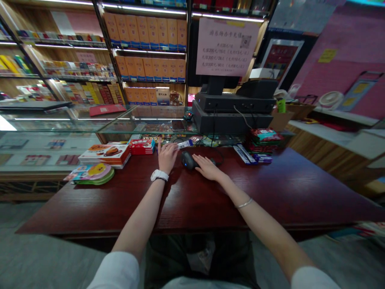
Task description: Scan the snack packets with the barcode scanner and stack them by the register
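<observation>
My left hand, with a white watch on its wrist, holds a slim white-and-purple pack by its left end, one finger raised. The pack points right, just above the desk. Beside it, my right hand lies over the handle of a dark barcode scanner, fingers and thumb about it. The scanner's head faces left, toward my left hand, and a blue light shows on it. Part of its handle is hidden under my fingers. Similar slim packs lie on the desk to the right.
On the dark red desk, boxes, red packs and colourful flat packs stand left. Dark green and red packs are stacked right. Behind are a glass counter, a till and a monitor with a paper sign.
</observation>
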The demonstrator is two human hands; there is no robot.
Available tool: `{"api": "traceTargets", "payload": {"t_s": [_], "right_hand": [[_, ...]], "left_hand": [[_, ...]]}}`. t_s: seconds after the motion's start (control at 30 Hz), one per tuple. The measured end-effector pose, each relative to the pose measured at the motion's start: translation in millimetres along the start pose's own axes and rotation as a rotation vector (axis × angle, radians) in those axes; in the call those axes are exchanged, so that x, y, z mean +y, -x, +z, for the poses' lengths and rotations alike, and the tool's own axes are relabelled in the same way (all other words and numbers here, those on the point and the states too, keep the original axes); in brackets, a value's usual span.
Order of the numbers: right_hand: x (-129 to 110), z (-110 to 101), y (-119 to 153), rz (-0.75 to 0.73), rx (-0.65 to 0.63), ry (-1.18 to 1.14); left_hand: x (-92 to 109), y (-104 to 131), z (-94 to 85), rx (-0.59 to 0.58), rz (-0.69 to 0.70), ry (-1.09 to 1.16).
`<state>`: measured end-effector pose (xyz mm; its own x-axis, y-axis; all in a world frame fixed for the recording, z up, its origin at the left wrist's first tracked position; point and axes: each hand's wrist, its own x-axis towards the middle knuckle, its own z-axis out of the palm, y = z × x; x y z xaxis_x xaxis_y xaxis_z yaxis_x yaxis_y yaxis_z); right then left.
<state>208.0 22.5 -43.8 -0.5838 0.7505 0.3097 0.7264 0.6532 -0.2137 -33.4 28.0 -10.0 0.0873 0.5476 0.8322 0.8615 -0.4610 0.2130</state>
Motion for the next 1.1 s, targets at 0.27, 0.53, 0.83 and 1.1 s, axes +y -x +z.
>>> {"api": "traceTargets", "payload": {"t_s": [0.27,0.53,0.83,1.1], "right_hand": [[28.4,-18.8,20.3,-0.066,0.035,-0.028],[31.2,-19.3,28.7,-0.071,0.105,-0.053],[21.1,-24.5,28.0,-0.063,0.159,-0.012],[11.3,-43.6,27.9,-0.064,0.343,-0.056]], "left_hand": [[2.5,0.6,6.8,-0.026,0.005,0.024],[6.9,3.9,13.6,-0.066,0.009,0.040],[2.9,3.5,11.2,-0.039,-0.022,0.031],[4.6,4.0,8.6,-0.031,-0.044,0.044]]}}
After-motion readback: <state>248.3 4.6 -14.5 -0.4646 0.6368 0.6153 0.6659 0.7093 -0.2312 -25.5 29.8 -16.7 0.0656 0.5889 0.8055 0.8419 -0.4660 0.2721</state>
